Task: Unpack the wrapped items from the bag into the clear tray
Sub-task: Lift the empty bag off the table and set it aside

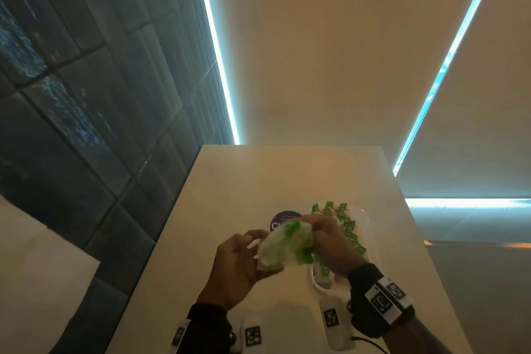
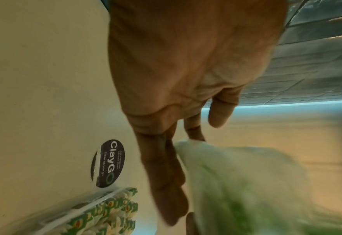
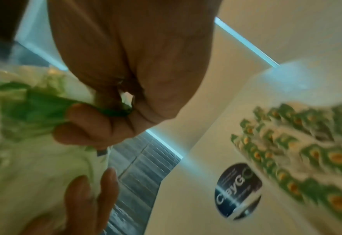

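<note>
While both hands hold it in the air above a pale desk (image 1: pixel 253 175), a crumpled, translucent white-and-green bag (image 1: pixel 283 247) sits at the middle of the scene. The left hand (image 1: pixel 235 264) supports the bag's left and near side, its fingers (image 2: pixel 166 182) lying long and fairly straight against the plastic, the thumb on the near edge; how firmly that grip closes cannot be told from the blurred wrist view. The right hand (image 1: pixel 330 244) holds the bag's right end, its grip pinching a bunched green part of the plastic between thumb and curled fingers (image 3: pixel 89 125). Just to the right of the bag, on the desk and partly hidden under the right hand, lies the clear tray (image 1: pixel 366 220), already filled with rows of small wrapped items (image 1: pixel 349 227) in white wrappers with green and yellow-orange print. A dark round sticker (image 1: pixel 280 218) reading "ClayGo" is fixed to the desk just left of the tray, beyond the bag. Grey tiled wall stands to the left.
</note>
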Available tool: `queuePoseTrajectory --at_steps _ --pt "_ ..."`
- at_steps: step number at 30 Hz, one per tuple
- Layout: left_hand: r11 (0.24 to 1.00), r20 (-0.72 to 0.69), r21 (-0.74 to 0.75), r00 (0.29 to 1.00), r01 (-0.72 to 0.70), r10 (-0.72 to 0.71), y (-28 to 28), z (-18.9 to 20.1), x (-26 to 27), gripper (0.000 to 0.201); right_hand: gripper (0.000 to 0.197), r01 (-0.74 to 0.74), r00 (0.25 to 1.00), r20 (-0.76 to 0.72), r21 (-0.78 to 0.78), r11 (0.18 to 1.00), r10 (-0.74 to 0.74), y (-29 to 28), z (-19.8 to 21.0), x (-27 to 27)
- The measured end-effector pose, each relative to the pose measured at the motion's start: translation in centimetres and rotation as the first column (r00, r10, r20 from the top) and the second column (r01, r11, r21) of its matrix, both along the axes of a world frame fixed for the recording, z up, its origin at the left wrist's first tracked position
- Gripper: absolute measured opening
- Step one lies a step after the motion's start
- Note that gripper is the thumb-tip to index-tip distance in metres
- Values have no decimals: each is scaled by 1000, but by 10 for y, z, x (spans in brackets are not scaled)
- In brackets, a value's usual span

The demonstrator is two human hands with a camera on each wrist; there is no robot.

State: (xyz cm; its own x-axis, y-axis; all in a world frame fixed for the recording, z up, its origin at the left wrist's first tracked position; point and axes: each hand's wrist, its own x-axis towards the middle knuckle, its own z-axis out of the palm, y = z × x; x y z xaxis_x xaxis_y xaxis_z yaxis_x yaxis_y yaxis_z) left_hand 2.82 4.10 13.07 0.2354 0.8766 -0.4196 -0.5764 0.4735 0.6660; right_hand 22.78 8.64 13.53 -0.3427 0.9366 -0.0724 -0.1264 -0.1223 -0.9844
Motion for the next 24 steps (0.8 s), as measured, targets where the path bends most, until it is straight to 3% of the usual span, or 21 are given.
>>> queuePoseTrajectory --at_steps 2,4,6,8,10,11,14,19,24 --pt "994 -73 -50 993 93 -97 -1 3 0 36 44 4 991 130 115 993 -20 1 2 -2" --pt "990 -232 0 963 142 -138 -1 4 5 36 52 12 989 143 140 990 -32 -1 3 -4" --pt "991 -342 105 939 78 -38 1 0 8 42 52 17 999 43 35 999 -19 -3 2 -4" --pt "976 -430 216 898 0 95 2 -4 8 48 41 -44 987 -159 -128 991 23 -6 0 2" --pt "957 -533 289 825 -34 190 2 -5 9 48 46 -141 937 -346 -283 949 37 -9 -6 10" --pt "949 -564 313 797 -35 216 2 -6 9 48 49 -170 931 -361 -321 932 45 -11 -8 9" --pt "930 -593 367 764 -23 253 -1 -9 10 50 51 -172 974 -198 -325 930 111 -18 -11 -3" --pt "916 -600 398 740 -51 302 -10 -15 6 42 29 45 998 -28 -203 978 -52 -26 -17 -17" --pt "945 -564 325 797 -25 215 -32 -37 -6 36 28 108 994 41 -193 975 -102 -38 -34 -16"
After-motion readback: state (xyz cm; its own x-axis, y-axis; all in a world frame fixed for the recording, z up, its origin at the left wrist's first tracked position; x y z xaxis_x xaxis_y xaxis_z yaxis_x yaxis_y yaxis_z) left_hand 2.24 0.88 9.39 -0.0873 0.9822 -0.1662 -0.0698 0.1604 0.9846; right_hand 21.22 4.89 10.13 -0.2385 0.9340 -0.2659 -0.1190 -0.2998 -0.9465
